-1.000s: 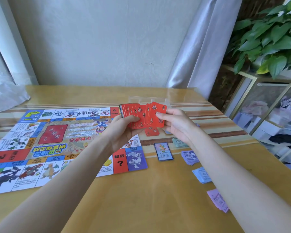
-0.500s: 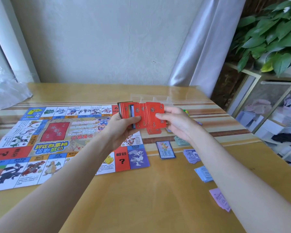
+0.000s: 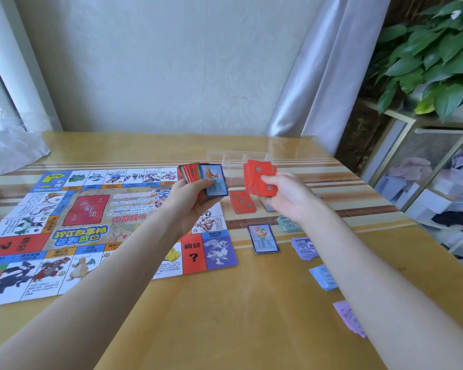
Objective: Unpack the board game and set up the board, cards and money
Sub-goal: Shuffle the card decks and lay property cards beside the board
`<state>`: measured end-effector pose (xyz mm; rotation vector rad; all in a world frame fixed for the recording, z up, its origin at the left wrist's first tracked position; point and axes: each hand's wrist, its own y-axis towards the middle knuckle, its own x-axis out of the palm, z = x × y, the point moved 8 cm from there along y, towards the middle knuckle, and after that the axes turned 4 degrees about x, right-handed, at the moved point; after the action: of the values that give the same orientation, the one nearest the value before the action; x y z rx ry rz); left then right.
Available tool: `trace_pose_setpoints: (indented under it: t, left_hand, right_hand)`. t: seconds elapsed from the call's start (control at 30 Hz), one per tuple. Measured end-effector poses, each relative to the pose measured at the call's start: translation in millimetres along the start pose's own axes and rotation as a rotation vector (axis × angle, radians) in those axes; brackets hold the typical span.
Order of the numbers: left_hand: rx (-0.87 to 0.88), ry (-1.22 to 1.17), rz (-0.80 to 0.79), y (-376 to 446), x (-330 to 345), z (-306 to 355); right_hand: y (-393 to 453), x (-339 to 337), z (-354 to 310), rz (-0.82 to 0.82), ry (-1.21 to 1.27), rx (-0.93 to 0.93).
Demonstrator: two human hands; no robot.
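Since half a second ago the hands have drawn apart, splitting the fan of cards. Nearest, money (image 3: 324, 276) lies in small piles on the tabletop (image 3: 225, 324) beside the board (image 3: 91, 222), which lies flat. Farther out, the left hand (image 3: 190, 201) grips a mixed stack topped by a blue card (image 3: 213, 180), while the right hand (image 3: 286, 196) pinches loose red cards (image 3: 259, 178) above a red pile (image 3: 242, 201). That pinch looks shallow: cards could slip and scatter onto the sorted piles below.
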<state>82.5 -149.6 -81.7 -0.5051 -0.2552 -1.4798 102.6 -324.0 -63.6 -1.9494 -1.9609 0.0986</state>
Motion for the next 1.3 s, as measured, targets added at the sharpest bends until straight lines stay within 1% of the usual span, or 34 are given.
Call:
trace_pose_setpoints:
  t: [0.03,0.1,0.23,0.3,0.47,0.57,0.63,0.67,0.77,0.87,0.93,1.03,1.13,1.3]
  left_hand:
    - [-0.005,-0.015,0.027,2.3,-4.7,-0.4]
    - [-0.022,-0.026,0.069,6.6,-12.7,-2.3]
    - [-0.062,0.006,0.105,12.1,-14.2,-10.6]
    - [-0.086,0.021,0.12,15.6,-10.7,-14.8]
    - [-0.161,0.092,0.085,25.3,8.0,-27.6]
    - [-0.196,0.165,0.079,31.8,14.3,-35.7]
    - [-0.197,0.198,0.084,36.9,15.4,-37.0]
    - [-0.198,0.215,0.086,39.2,15.3,-37.2]
    - [-0.194,0.264,0.078,42.7,15.5,-35.9]
    - [-0.19,0.268,0.07,44.5,18.3,-34.9]
    - [-0.188,0.252,0.066,44.2,21.2,-33.7]
    - [-0.186,0.251,0.067,45.6,23.5,-32.4]
    - [-0.18,0.245,0.068,46.3,24.2,-31.9]
    - [-0.182,0.267,0.064,46.7,20.4,-29.7]
  right_hand:
    - [2.8,-8.6,-1.3,0.061,-0.011,-0.001]
    - [8.6,-21.9,-0.7,0.163,-0.129,0.001]
    - [22.5,-18.2,12.0,0.235,-0.449,0.024]
    - [31.1,-6.8,17.9,0.246,-0.623,0.008]
    - [36.7,12.8,18.8,0.278,-1.053,-0.062]
    - [34.5,17.3,13.9,0.321,-1.26,-0.169]
    - [32.3,22.2,9.0,0.371,-1.367,-0.254]
    - [32.0,23.6,8.7,0.386,-1.404,-0.264]
    - [31.3,26.1,10.1,0.402,-1.454,-0.262]
    - [28.6,28.2,6.3,0.391,-1.421,-0.266]
    - [24.5,30.0,1.9,0.363,-1.399,-0.252]
    - [19.1,35.0,-2.4,0.314,-1.45,-0.264]
    - [18.7,38.8,4.6,0.26,-1.481,-0.227]
    - [26.2,29.4,1.2,0.23,-1.436,-0.207]
